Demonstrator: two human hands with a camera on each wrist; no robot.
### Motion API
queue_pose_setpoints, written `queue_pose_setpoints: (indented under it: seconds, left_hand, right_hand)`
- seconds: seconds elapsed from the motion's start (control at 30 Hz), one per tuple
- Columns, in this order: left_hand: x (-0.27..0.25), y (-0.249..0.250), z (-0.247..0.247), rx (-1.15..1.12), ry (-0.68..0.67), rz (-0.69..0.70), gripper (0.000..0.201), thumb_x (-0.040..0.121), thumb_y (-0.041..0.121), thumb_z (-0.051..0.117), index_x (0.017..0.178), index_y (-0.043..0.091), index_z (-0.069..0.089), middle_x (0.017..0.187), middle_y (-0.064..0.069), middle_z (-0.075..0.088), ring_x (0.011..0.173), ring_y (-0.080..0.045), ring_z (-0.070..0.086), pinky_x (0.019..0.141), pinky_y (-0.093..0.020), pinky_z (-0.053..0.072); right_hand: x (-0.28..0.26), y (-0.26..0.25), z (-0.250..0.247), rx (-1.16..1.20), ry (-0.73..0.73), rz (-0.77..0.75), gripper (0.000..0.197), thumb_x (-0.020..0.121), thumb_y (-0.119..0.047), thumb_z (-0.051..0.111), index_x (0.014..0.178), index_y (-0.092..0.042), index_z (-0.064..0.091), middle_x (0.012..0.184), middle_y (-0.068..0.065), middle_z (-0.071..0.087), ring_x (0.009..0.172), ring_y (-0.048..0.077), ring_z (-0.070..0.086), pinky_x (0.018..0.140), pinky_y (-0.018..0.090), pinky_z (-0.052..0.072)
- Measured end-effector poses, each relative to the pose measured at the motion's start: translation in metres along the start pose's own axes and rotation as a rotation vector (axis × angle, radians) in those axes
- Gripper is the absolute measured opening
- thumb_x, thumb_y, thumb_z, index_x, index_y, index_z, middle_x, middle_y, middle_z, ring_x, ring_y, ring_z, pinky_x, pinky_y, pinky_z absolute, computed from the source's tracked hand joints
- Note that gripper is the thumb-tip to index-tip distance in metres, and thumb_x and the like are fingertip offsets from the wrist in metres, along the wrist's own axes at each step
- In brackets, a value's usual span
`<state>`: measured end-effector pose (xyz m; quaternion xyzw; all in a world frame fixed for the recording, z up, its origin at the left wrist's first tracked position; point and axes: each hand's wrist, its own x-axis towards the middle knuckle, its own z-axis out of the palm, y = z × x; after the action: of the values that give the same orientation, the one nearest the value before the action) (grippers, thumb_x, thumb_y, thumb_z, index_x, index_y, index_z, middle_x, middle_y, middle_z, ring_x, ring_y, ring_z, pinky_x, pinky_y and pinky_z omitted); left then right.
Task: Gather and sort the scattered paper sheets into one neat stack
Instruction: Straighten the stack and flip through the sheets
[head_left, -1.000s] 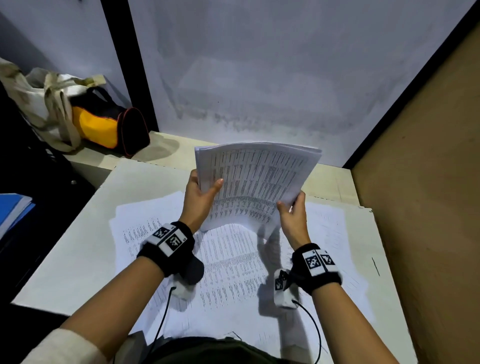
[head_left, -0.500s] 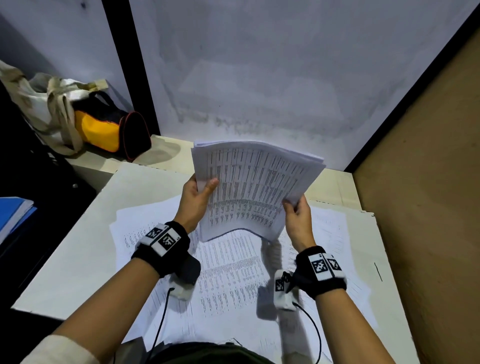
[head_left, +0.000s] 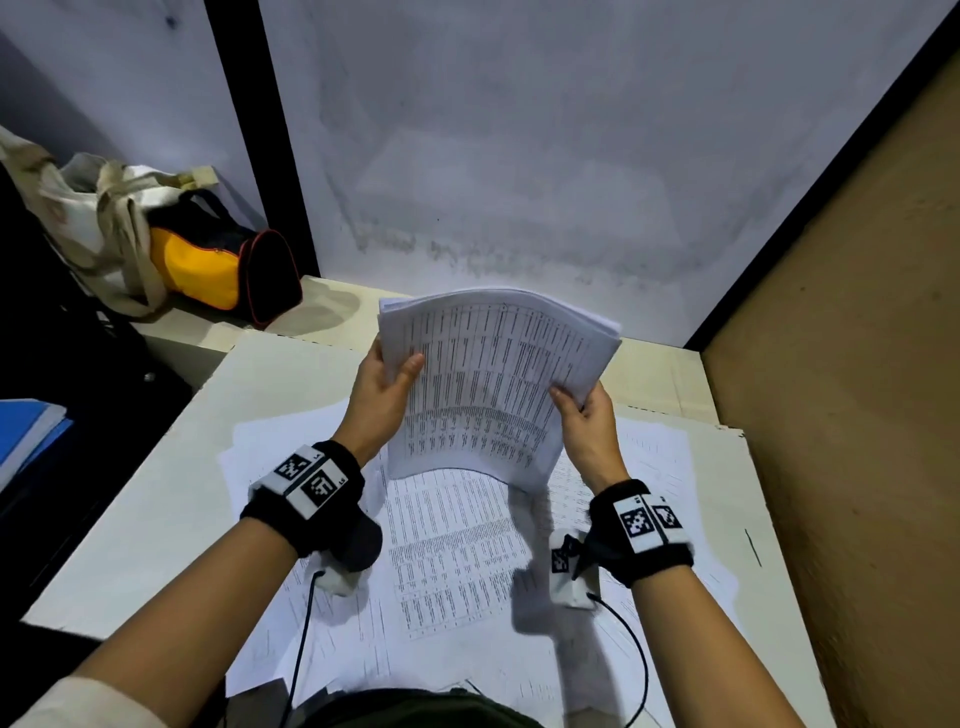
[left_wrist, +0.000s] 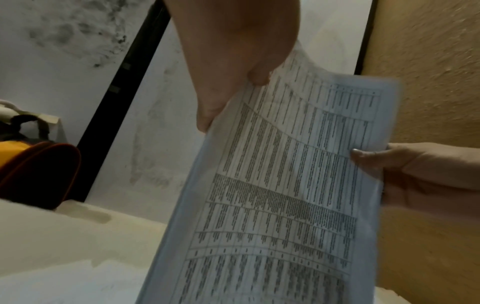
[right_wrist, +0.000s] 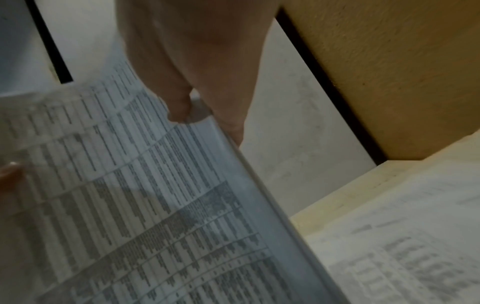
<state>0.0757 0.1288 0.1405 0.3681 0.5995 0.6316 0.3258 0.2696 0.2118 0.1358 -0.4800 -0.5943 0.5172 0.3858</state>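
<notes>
Both hands hold one thick stack (head_left: 498, 384) of printed sheets up above the worktop (head_left: 156, 499), tilted toward the person and bowed so its lower edge curls forward. The left hand (head_left: 382, 395) grips the stack's left edge, thumb (head_left: 410, 366) lying across the printed face and the fingers hidden behind the paper; in the left wrist view the thumb tip presses the top page near its upper part. The right hand (head_left: 587, 421) pinches the right edge lower down, thumb on the front and fingers behind; the right wrist view shows the thumb tip curled over the edge of the sheets. Neither hand is spread wide: each is closed on the paper.

The top page carries dense tables of small dark print in ruled rows and columns. The text is too small and blurred to read in any view.

Under the raised stack more printed sheets (head_left: 457, 561) lie loose and overlapping on the worktop, spread from the left forearm across to the right side. Their print is likewise unreadable.

Each wrist wears a black band (head_left: 311, 488) with white square tags bearing black block patterns. At the far left of the worktop sit a cloth bag (head_left: 98, 218) and a yellow-and-black bag (head_left: 218, 265), touching each other.
</notes>
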Motion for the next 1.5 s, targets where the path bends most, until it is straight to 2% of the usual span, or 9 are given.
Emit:
queue_pose_setpoints:
  seconds: [0.13,0.37,0.6,0.83,1.03,1.13,1.2,1.3,1.5]
  left_hand:
    - [-0.003,0.016,0.000,-0.047,0.078,0.063,0.026,0.091,0.014,0.052,0.117,0.010,0.046,0.104,0.005,0.061,0.093,-0.003,0.062,0.084,-0.023,0.053]
    - [-0.007,0.027,0.011,-0.084,0.211,0.099,0.050,0.072,0.066,0.045,0.091,0.020,0.053,0.091,0.001,0.061,0.088,-0.017,0.058,0.084,-0.043,0.048]
    - [-0.002,0.030,0.018,-0.095,0.324,0.058,0.031,0.088,0.047,0.049,0.071,0.020,0.048,0.073,0.004,0.056,0.074,-0.015,0.054,0.072,-0.034,0.042]
    - [0.002,0.034,0.016,-0.142,0.314,0.056,0.033,0.077,0.045,0.045,0.074,0.012,0.044,0.071,-0.005,0.038,0.071,-0.018,0.037,0.068,-0.035,0.030]
    - [-0.001,0.032,0.005,-0.158,0.144,0.079,0.059,0.067,0.072,0.048,0.087,0.017,0.045,0.083,0.000,0.052,0.075,-0.011,0.054,0.068,-0.026,0.045]
    - [-0.003,0.011,-0.003,-0.016,-0.007,0.015,0.043,0.081,0.038,0.063,0.114,0.014,0.046,0.103,0.005,0.060,0.094,-0.004,0.061,0.092,-0.034,0.051]
    - [-0.002,0.000,-0.008,0.060,-0.032,-0.064,0.038,0.088,0.013,0.057,0.124,0.003,0.046,0.107,0.001,0.062,0.101,-0.016,0.061,0.100,-0.048,0.045]
    - [-0.005,-0.007,-0.011,0.051,0.010,-0.047,0.037,0.090,0.006,0.053,0.125,0.001,0.046,0.105,0.002,0.062,0.097,-0.010,0.061,0.095,-0.038,0.048]
    - [-0.015,-0.040,-0.017,0.203,-0.127,-0.141,0.028,0.092,0.016,0.052,0.117,0.005,0.055,0.110,-0.011,0.065,0.106,-0.024,0.062,0.098,-0.044,0.047]
  right_hand:
    - [-0.009,-0.012,-0.002,0.074,0.000,-0.124,0.031,0.092,-0.010,0.052,0.123,-0.008,0.047,0.106,-0.002,0.060,0.097,0.007,0.058,0.086,0.022,0.052]
    - [-0.008,-0.035,0.010,0.255,0.126,-0.151,0.052,0.060,-0.075,0.059,0.081,-0.028,0.054,0.085,-0.005,0.062,0.087,0.017,0.061,0.084,0.037,0.050]
    - [0.000,-0.041,0.012,0.258,0.277,-0.104,0.033,0.086,-0.044,0.052,0.061,-0.023,0.046,0.066,-0.004,0.053,0.069,0.019,0.053,0.062,0.032,0.041]
    - [0.004,-0.049,0.007,0.259,0.271,-0.139,0.022,0.075,-0.035,0.044,0.057,-0.022,0.041,0.060,-0.010,0.040,0.063,0.010,0.039,0.060,0.028,0.030]
    - [0.005,-0.025,-0.008,0.239,-0.047,-0.130,0.053,0.063,-0.061,0.070,0.094,-0.020,0.056,0.086,-0.009,0.064,0.075,-0.003,0.064,0.072,0.019,0.054]
    - [0.001,0.000,-0.009,0.071,-0.109,-0.009,0.034,0.085,-0.019,0.063,0.114,-0.004,0.058,0.095,-0.007,0.065,0.080,-0.008,0.065,0.095,0.031,0.050]
    - [0.000,0.008,-0.008,0.060,-0.092,0.010,0.029,0.088,-0.007,0.057,0.116,0.002,0.057,0.095,-0.002,0.066,0.075,-0.012,0.064,0.087,0.022,0.053]
    - [0.000,0.010,-0.007,0.086,-0.066,-0.003,0.028,0.088,-0.006,0.057,0.115,0.000,0.057,0.096,-0.001,0.066,0.076,-0.010,0.065,0.070,0.008,0.052]
    - [-0.012,0.035,-0.002,0.030,-0.056,0.112,0.010,0.090,-0.015,0.056,0.095,-0.009,0.062,0.088,0.003,0.066,0.087,0.016,0.064,0.083,0.035,0.051]
